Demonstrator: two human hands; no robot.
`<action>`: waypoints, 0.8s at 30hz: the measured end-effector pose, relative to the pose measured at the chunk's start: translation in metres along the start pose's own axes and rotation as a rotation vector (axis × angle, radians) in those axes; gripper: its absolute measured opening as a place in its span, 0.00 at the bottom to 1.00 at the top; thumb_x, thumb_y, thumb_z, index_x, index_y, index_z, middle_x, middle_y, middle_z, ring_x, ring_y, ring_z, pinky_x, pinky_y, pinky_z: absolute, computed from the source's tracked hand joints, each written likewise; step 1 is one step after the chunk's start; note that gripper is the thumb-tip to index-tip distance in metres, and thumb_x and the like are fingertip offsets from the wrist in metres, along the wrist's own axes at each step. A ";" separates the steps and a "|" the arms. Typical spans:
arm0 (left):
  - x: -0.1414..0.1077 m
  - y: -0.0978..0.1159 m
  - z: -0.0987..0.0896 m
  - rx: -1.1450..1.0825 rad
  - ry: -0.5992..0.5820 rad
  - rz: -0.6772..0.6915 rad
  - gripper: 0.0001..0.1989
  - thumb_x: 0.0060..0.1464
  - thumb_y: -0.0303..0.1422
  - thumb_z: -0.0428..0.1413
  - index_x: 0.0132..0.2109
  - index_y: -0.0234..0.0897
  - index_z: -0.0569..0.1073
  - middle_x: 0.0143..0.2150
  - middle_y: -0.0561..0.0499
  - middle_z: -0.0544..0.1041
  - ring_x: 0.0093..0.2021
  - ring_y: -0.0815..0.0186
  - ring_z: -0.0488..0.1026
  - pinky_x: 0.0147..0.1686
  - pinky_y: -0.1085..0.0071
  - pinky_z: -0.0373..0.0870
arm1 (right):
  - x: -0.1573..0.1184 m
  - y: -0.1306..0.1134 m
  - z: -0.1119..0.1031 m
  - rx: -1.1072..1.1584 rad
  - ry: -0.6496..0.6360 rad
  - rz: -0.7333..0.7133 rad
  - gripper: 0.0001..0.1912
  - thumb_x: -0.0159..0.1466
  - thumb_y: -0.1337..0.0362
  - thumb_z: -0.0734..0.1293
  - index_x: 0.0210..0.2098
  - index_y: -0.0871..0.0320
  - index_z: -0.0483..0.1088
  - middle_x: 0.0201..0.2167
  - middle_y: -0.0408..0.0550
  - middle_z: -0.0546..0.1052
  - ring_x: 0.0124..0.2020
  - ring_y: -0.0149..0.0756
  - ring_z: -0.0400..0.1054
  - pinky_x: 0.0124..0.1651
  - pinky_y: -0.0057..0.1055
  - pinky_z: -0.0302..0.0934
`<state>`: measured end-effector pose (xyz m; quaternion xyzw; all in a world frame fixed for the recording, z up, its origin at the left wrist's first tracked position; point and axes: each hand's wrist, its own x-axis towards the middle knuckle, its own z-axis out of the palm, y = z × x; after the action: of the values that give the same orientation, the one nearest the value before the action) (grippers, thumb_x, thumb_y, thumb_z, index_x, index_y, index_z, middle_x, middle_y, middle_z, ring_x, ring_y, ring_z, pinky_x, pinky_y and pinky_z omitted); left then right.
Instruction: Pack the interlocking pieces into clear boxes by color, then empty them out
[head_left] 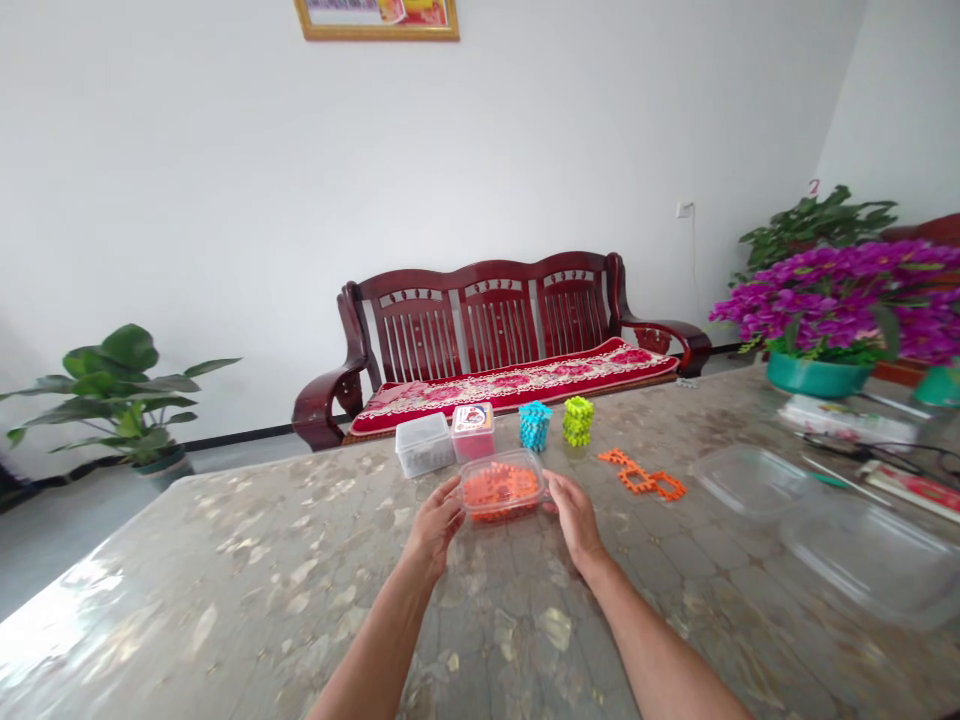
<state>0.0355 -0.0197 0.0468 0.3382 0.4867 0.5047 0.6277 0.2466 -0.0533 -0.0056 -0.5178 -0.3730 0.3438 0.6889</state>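
Observation:
A clear plastic container [502,487] filled with orange pieces sits on the table between my hands. My left hand [439,515] grips its left end, and my right hand [570,508] grips its right end. Behind it are an empty-looking translucent box [424,446] and a square box with pink contents and a label on its lid [473,432]. A blue stack of pieces [535,426] and a yellow-green stack [578,421] stand further right. Some joined orange pieces [643,477] lie flat beyond my right hand.
Two clear lids [754,482] [874,560] lie at the right of the patterned table [300,580]. Behind them are purple flowers in a teal pot [817,374], a white packet [847,420] and cables. A wooden bench [495,330] stands beyond the table.

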 end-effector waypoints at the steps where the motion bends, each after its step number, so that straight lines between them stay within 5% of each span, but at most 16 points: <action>1: -0.002 -0.002 0.003 0.032 -0.014 0.031 0.17 0.46 0.23 0.61 0.46 0.36 0.77 0.36 0.52 0.81 0.31 0.74 0.76 0.32 0.81 0.69 | 0.000 0.001 0.000 -0.021 -0.005 -0.016 0.27 0.55 0.44 0.66 0.43 0.57 0.77 0.49 0.54 0.77 0.46 0.49 0.71 0.38 0.39 0.70; 6: 0.002 -0.011 0.004 0.343 0.003 0.229 0.19 0.48 0.26 0.56 0.49 0.35 0.77 0.44 0.46 0.81 0.42 0.62 0.78 0.45 0.67 0.73 | 0.004 0.006 -0.004 -0.120 -0.030 -0.090 0.24 0.56 0.47 0.66 0.44 0.57 0.77 0.49 0.55 0.76 0.48 0.48 0.70 0.43 0.40 0.69; 10: 0.014 -0.018 0.006 0.885 0.117 0.714 0.20 0.55 0.29 0.52 0.54 0.34 0.74 0.58 0.40 0.72 0.59 0.54 0.68 0.59 0.54 0.63 | 0.008 0.012 -0.006 -0.228 -0.029 -0.214 0.21 0.59 0.50 0.65 0.45 0.55 0.77 0.48 0.52 0.77 0.50 0.46 0.68 0.54 0.42 0.64; 13: 0.021 -0.016 0.023 1.255 -0.041 0.963 0.22 0.60 0.32 0.50 0.60 0.35 0.68 0.63 0.41 0.68 0.66 0.53 0.60 0.64 0.54 0.58 | 0.010 0.015 -0.006 -0.279 -0.041 -0.242 0.21 0.60 0.51 0.64 0.47 0.55 0.76 0.48 0.52 0.76 0.51 0.46 0.68 0.55 0.42 0.62; 17: 0.029 -0.012 0.054 1.575 -0.269 0.960 0.30 0.60 0.45 0.51 0.65 0.35 0.62 0.67 0.41 0.62 0.69 0.49 0.54 0.65 0.53 0.54 | 0.010 0.017 -0.007 -0.284 -0.054 -0.203 0.22 0.61 0.51 0.62 0.48 0.55 0.75 0.49 0.52 0.76 0.50 0.46 0.69 0.52 0.41 0.64; 24: 0.041 -0.018 0.063 1.682 -0.282 0.896 0.37 0.59 0.55 0.45 0.66 0.33 0.60 0.69 0.38 0.57 0.69 0.47 0.52 0.65 0.50 0.50 | 0.021 0.017 -0.007 -0.260 0.027 -0.025 0.28 0.59 0.45 0.60 0.49 0.57 0.74 0.51 0.55 0.75 0.47 0.46 0.70 0.37 0.34 0.67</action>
<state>0.1020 0.0192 0.0378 0.8895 0.4352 0.1383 -0.0184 0.2619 -0.0346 -0.0204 -0.6026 -0.4117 0.2770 0.6251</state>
